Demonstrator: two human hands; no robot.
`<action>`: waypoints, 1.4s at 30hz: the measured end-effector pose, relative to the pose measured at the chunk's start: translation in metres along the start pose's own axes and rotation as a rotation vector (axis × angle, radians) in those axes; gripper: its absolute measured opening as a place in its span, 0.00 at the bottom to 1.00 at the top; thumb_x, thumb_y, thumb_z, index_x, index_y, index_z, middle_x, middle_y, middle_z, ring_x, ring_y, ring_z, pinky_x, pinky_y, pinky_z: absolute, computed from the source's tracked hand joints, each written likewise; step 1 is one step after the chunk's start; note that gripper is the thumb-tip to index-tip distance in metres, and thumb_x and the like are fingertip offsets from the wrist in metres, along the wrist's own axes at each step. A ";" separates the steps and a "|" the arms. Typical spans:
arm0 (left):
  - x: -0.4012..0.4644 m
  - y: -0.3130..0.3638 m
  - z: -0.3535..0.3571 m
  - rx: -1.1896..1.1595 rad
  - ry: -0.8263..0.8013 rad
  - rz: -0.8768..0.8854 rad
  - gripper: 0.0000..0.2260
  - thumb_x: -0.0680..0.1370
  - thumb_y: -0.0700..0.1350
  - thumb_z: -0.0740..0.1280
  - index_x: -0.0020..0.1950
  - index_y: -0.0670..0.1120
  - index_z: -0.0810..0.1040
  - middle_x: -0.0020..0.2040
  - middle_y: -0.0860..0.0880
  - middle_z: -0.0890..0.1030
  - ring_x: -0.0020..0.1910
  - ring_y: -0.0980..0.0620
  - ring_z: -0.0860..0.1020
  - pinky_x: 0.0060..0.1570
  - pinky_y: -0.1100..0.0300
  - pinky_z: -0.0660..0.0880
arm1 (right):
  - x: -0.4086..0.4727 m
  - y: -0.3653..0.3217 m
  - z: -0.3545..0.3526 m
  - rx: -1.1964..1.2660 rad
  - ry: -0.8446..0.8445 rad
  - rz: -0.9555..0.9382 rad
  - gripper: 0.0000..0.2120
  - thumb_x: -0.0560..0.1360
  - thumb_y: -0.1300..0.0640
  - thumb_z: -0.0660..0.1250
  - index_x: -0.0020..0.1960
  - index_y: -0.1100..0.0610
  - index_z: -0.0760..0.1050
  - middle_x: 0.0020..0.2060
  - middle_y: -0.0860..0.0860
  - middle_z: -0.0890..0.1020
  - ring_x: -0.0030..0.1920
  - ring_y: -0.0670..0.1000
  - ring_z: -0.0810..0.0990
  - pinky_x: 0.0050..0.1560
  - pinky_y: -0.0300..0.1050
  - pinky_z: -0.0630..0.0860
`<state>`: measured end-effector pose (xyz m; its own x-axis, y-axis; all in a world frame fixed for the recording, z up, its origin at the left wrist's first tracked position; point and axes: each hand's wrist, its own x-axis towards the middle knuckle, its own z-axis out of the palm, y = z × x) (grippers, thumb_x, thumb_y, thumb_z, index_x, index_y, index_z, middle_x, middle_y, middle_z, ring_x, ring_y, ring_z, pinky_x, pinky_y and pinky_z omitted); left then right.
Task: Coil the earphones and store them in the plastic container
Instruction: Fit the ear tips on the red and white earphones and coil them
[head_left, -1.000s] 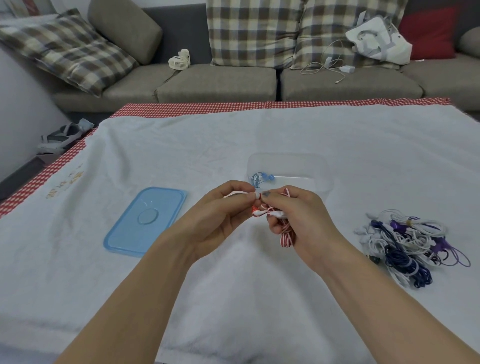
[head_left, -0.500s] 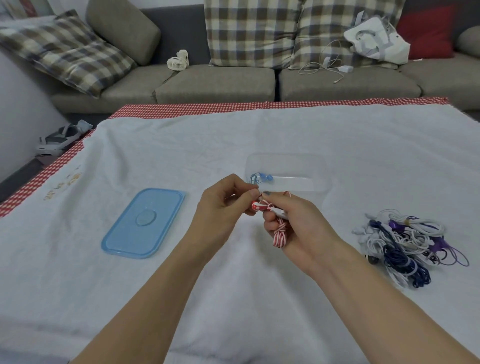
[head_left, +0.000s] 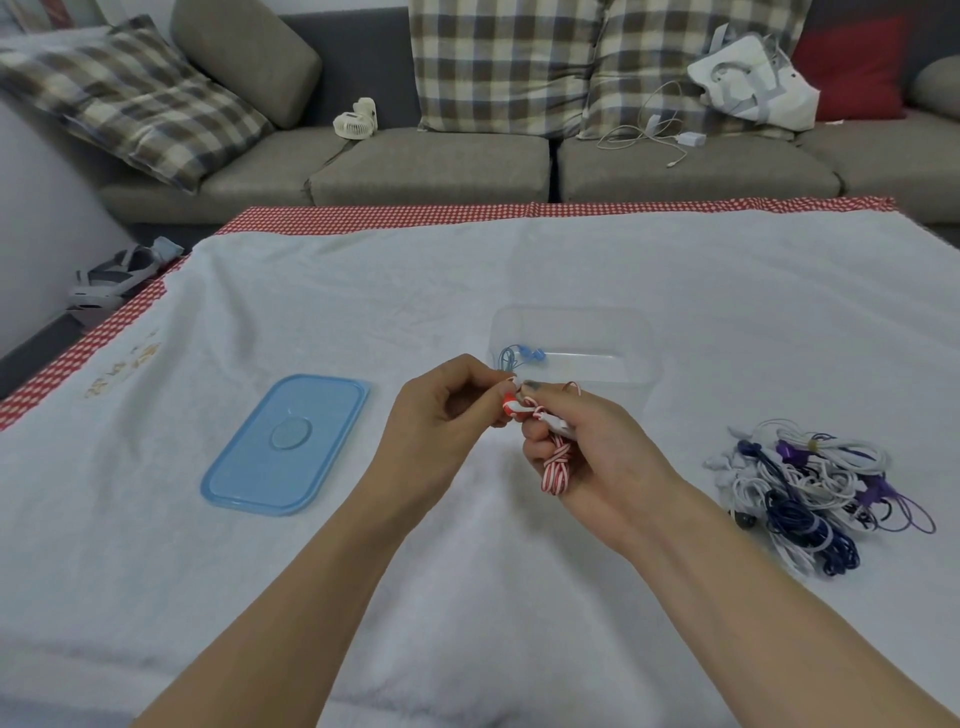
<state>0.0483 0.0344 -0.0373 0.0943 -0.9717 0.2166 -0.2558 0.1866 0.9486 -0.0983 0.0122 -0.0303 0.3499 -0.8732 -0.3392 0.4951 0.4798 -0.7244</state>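
White towelling covers the table (head_left: 519, 597), edged by a red checked cloth on its far and left sides, with a grey sofa behind it

At the middle of the scene, held above the cloth, is the pair of red-and-white striped earphones (head_left: 557, 460), already bunched into a narrow bundle. Its long axis runs up and down in the view, loops hanging at the lower end, red earbuds and white plug at the upper end. The right hand (head_left: 587, 457) grips this bundle, fingers curled round its middle. The left hand (head_left: 447, 410) pinches the upper end with thumb and fingertips, right where the earbuds sit, so the two hands touch at the top of the coil.

What the next move depends on, as I judge it: the clear plastic container (head_left: 639, 338) lies directly beyond the hands, just past the fingertips and slightly right, its lid off. The right hand is the nearer one and already carries the bundle, so a short reach forward would do. Blue earphones (head_left: 522, 356) already lie in the container's left end, so the free space is to the right.

Further out, the blue lid (head_left: 285, 447) rests flat to the left, and a tangled heap of white, navy and purple earphones (head_left: 810, 493) waits to the right
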 end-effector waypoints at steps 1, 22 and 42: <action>-0.001 0.000 -0.001 0.002 -0.003 0.005 0.04 0.81 0.40 0.69 0.48 0.41 0.83 0.42 0.47 0.86 0.40 0.57 0.82 0.44 0.67 0.77 | 0.000 0.001 0.000 -0.022 -0.003 -0.005 0.04 0.78 0.64 0.67 0.47 0.65 0.79 0.37 0.56 0.81 0.28 0.45 0.72 0.26 0.35 0.68; 0.003 0.009 -0.007 -0.046 -0.042 -0.104 0.01 0.81 0.39 0.68 0.51 0.43 0.79 0.42 0.50 0.84 0.39 0.56 0.83 0.40 0.69 0.76 | 0.003 0.004 -0.002 -0.390 0.124 -0.245 0.05 0.76 0.62 0.70 0.49 0.65 0.80 0.35 0.55 0.83 0.29 0.50 0.75 0.30 0.41 0.72; 0.004 0.010 -0.007 -0.076 0.004 -0.161 0.02 0.78 0.37 0.72 0.50 0.41 0.82 0.47 0.46 0.87 0.46 0.52 0.85 0.51 0.48 0.78 | 0.000 0.001 -0.001 -0.524 0.141 -0.355 0.04 0.76 0.60 0.71 0.51 0.56 0.82 0.34 0.53 0.83 0.28 0.50 0.77 0.32 0.45 0.74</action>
<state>0.0533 0.0337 -0.0258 0.1324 -0.9893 0.0611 -0.1631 0.0391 0.9858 -0.0989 0.0131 -0.0319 0.1110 -0.9910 -0.0746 0.0948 0.0853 -0.9918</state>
